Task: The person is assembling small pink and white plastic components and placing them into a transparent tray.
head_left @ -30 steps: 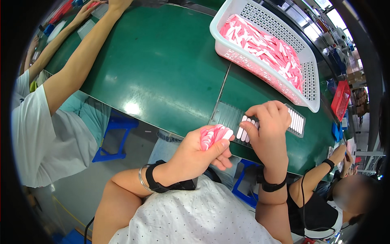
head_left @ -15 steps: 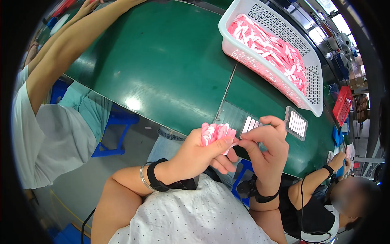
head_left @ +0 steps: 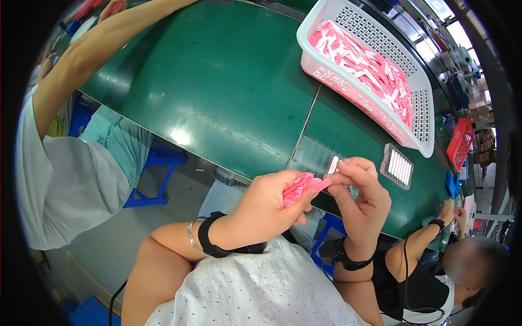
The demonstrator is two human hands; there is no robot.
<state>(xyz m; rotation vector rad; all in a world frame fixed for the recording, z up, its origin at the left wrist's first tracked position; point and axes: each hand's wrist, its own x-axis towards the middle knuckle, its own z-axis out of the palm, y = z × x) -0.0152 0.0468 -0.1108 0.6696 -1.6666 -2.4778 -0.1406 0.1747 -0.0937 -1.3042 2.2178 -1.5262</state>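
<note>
My left hand (head_left: 266, 198) is closed round a bundle of small flat pink strips (head_left: 296, 190) with rounded ends, which look like mini nail files. One strip (head_left: 322, 185) sticks out of the bundle to the right. Its tip is pinched between the thumb and fingers of my right hand (head_left: 356, 193). Just beyond my hands, a clear ridged plastic tray (head_left: 312, 155) lies on the table, with a white strip (head_left: 333, 164) in it. My right hand hides the tray's right part. To the right lies another clear tray (head_left: 397, 166) holding a row of several white strips.
A white perforated basket (head_left: 348, 69) full of pink and white strips stands at the far right of the green table (head_left: 217, 81). A co-worker's arm (head_left: 81, 60) reaches over the table at left. Another person (head_left: 416, 266) sits at right, near a red basket (head_left: 460, 142).
The bundle in my left hand has turned from showing pink-and-white ends to mostly pink faces. A strip now points out towards my right fingers. My right hand has shifted slightly right.
</note>
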